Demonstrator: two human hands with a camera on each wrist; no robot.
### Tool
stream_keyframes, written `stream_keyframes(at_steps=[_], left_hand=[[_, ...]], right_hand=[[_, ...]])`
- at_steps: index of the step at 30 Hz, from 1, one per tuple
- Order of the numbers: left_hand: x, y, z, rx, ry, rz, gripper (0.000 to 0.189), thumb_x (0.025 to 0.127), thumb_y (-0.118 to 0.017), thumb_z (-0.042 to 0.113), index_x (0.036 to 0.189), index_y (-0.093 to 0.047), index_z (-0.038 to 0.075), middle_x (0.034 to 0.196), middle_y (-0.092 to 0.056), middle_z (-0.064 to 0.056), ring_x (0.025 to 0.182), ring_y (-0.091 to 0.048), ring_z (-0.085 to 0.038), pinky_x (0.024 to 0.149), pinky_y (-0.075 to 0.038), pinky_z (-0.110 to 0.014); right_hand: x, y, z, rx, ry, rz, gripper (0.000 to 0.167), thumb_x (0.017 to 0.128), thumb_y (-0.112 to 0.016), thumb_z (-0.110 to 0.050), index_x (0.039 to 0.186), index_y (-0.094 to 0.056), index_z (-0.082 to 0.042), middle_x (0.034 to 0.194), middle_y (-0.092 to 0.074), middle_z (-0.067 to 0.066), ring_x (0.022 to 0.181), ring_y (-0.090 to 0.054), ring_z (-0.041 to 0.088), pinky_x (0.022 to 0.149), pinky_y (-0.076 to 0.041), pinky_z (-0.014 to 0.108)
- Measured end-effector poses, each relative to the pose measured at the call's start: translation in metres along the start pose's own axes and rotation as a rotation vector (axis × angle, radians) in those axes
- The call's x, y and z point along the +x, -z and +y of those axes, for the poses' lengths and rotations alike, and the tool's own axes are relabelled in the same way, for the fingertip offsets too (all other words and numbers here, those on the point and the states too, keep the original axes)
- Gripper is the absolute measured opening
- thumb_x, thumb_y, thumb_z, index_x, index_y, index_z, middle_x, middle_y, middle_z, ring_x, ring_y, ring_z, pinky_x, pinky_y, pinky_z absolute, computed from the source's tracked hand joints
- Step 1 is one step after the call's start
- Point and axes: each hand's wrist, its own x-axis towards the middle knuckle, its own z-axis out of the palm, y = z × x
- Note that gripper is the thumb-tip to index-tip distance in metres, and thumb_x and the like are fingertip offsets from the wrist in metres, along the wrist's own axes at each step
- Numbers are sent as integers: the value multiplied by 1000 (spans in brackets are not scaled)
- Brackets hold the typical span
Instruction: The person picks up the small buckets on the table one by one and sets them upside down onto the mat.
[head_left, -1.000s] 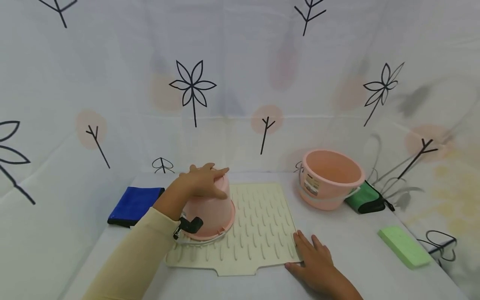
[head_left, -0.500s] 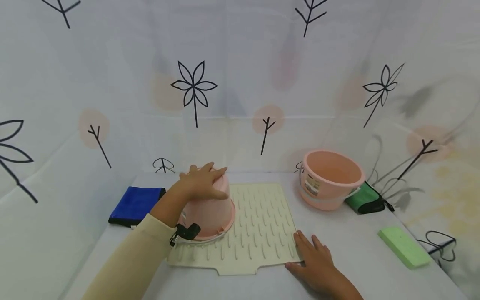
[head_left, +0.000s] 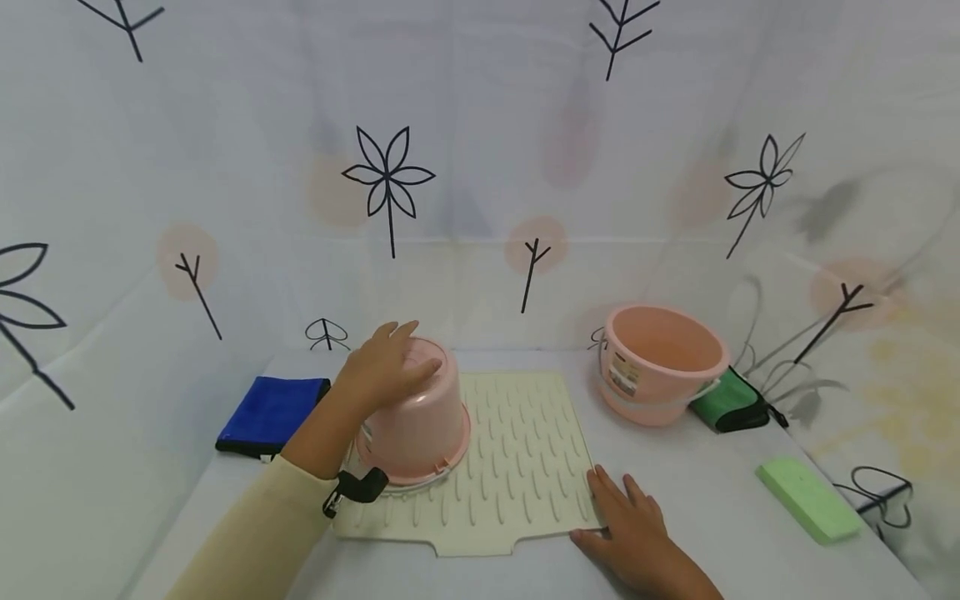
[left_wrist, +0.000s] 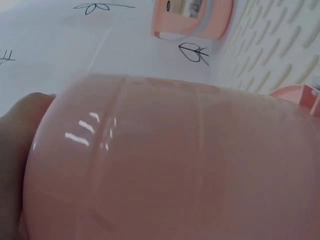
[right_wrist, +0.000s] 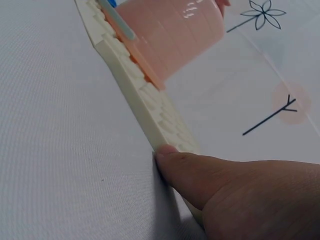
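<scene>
You can read no words, brands or numbers here: the printed label (head_left: 623,372) on the upright pink bucket (head_left: 666,382) is too small and blurred for you to make out, though your left wrist view shows a dark round mark (left_wrist: 168,6) on it; whether the pale patch (head_left: 367,432) on the overturned pink bucket (head_left: 416,429) is a label, you cannot tell

Left hand (head_left: 384,372) higher, loosely splayed — right hand (head_left: 630,529) low, outstretched.
</scene>
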Motion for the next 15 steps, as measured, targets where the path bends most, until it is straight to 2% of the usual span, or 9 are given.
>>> stream_keyframes(at_steps=[4,9,15], left_hand=[[-13,-5,-13,-118,-44,88,85,98,-58,61,166,-30,17,172,-23,-19,154,-31,-46,116,-32,-73],[-37,-13,-26,-242,-57,149,89,99,-61,55,169,-18,19,174,-16,-17,158,-24,-44,117,-31,-73],[-61,-18,-32,-243,-30,157,100,98,-61,59,170,-5,17,174,-14,-16,158,-22,-44,115,-32,-73]], right_hand=[[0,1,0,-10,-1,8,114,83,-71,-73,164,-30,-4,173,-21,19,153,-4,62,113,-3,83],[-1,0,0,-15,9,14,114,83,-71,-73,164,-29,-4,172,-21,20,153,-4,62,113,-3,84],[-1,0,-1,-5,4,7,115,83,-71,-73,165,-28,-5,173,-20,19,154,-3,62,113,-3,83]])
